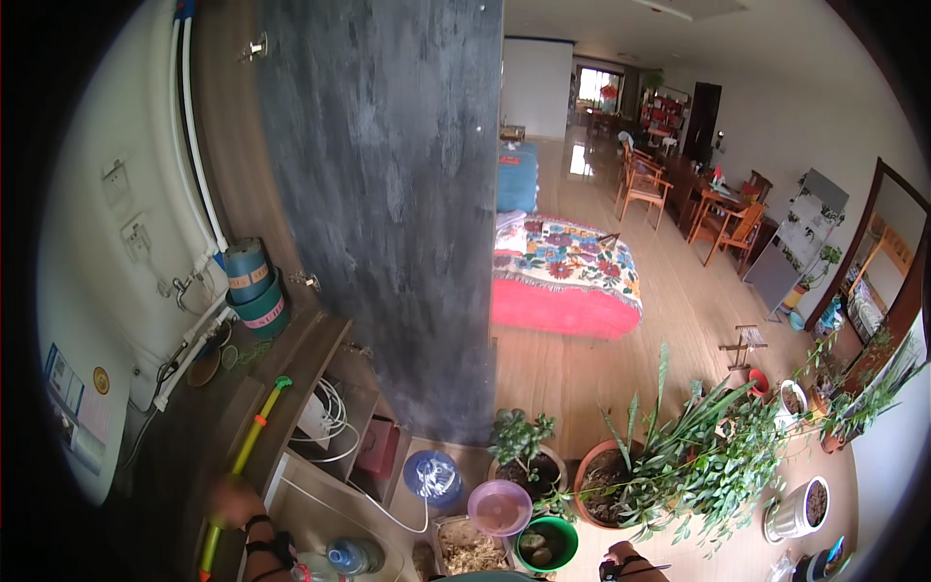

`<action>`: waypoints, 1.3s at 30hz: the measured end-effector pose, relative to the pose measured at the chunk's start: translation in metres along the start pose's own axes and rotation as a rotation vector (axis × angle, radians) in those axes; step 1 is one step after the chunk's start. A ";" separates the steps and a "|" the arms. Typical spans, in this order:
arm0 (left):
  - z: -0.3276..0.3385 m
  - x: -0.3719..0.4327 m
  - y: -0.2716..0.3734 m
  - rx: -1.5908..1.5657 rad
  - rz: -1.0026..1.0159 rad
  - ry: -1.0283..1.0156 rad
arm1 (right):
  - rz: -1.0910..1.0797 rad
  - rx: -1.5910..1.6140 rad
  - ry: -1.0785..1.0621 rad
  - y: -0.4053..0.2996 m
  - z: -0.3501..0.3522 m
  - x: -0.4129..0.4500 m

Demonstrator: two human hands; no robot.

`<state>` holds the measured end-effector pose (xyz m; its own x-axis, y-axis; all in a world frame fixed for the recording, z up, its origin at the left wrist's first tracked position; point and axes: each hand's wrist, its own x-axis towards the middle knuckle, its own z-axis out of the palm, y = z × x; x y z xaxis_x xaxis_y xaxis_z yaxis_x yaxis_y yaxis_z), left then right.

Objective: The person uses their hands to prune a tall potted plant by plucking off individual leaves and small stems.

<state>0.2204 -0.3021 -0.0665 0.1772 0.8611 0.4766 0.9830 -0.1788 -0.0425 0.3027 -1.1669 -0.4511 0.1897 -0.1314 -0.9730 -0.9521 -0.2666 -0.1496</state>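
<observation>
A long yellow-green tube (252, 442) with orange bands and a green end slants along the dark wooden cabinet top at the left. My left hand (234, 500) is over its lower half and covers part of it. That hand is blurred, so I cannot tell whether its fingers grip the tube. At the bottom edge, my right hand (622, 553) wears a dark wrist strap. It is apart from the plants, to the right of a green bucket (572, 551) with stones inside. Its fingers are too small to read.
A dark cabinet door (385, 218) stands open ahead. White cable (334, 407) trails from the cabinet's shelf. On the floor are a blue water jug (432, 478), a purple basin (500, 508), a soil-filled box (473, 549) and potted plants (684, 473). Stacked pots (254, 295) stand by the pipes.
</observation>
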 end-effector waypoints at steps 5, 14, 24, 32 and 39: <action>-0.005 -0.002 0.001 -0.051 -0.006 0.012 | -0.084 -0.059 -0.018 -0.009 0.006 -0.001; -0.013 -0.005 0.001 -0.090 -0.039 0.006 | -0.194 -0.112 -0.039 -0.045 0.020 -0.024; -0.005 -0.003 0.001 -0.081 -0.042 0.027 | -0.194 -0.114 -0.059 -0.039 0.024 -0.014; -0.018 -0.006 0.004 0.006 -0.007 0.003 | -0.212 -0.116 -0.080 -0.029 0.047 -0.004; -0.032 -0.010 0.006 -0.111 -0.033 -0.021 | -0.242 -0.118 -0.116 -0.016 0.078 0.046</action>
<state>0.2227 -0.3264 -0.0435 0.1470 0.8771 0.4573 0.9770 -0.2009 0.0711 0.3084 -1.0945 -0.5074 0.3731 0.0574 -0.9260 -0.8467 -0.3872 -0.3651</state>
